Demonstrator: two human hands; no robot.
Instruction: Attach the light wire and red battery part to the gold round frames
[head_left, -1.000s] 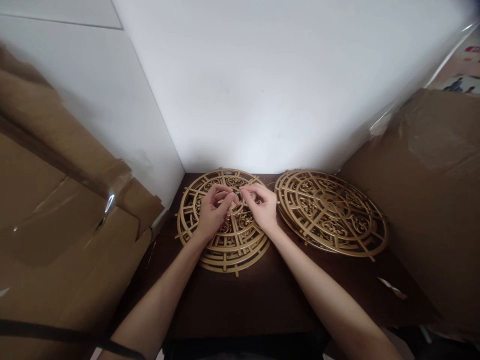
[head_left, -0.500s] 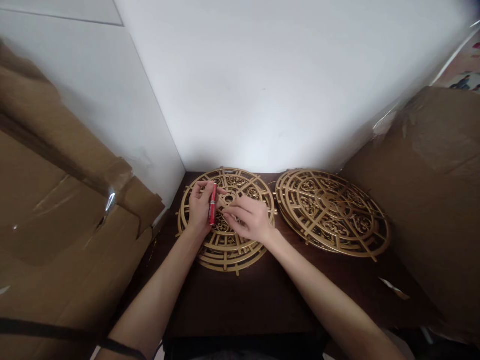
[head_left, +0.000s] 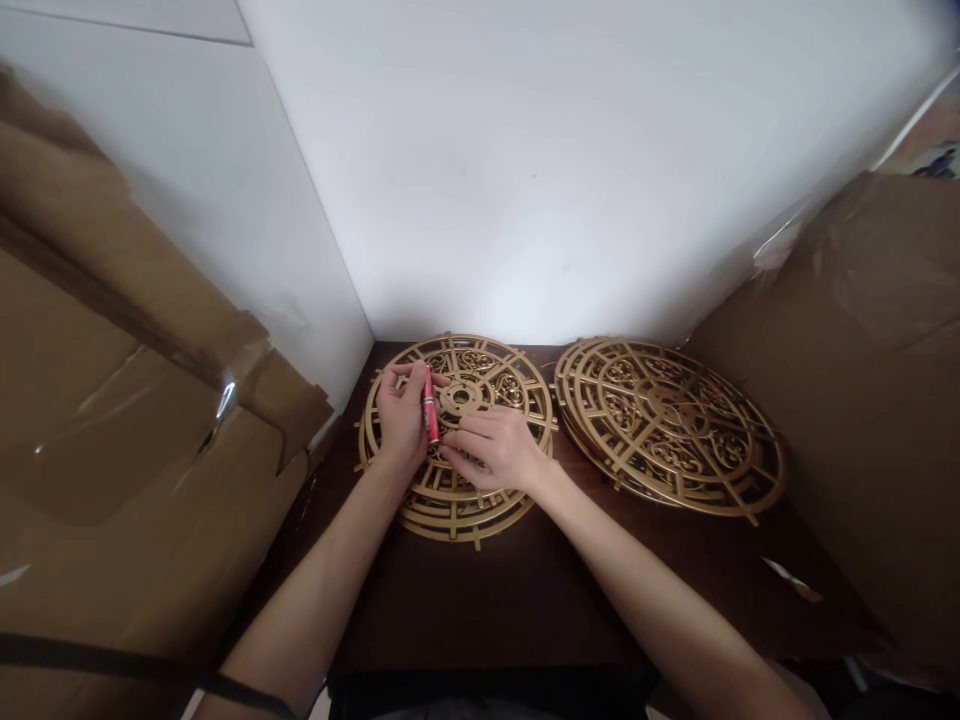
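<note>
**Red tube held over the left gold disc**

Left hand [head_left: 401, 415] pinches a red tube [head_left: 430, 406], upright, above the left disc stack [head_left: 457, 440] on the dark surface [head_left: 487, 600]. Right hand [head_left: 499, 450] lies just beside it, fingers curled and resting on the fretwork, its grip around nothing visible. A second disc stack [head_left: 667, 425] sits right; cardboard boxes [head_left: 112, 450] flank both sides.

- The left round piece [head_left: 457, 440] lies on the table [head_left: 525, 600].
- The other round piece [head_left: 667, 425] lies right of it.
- A box [head_left: 112, 450] stands left of it.
</note>
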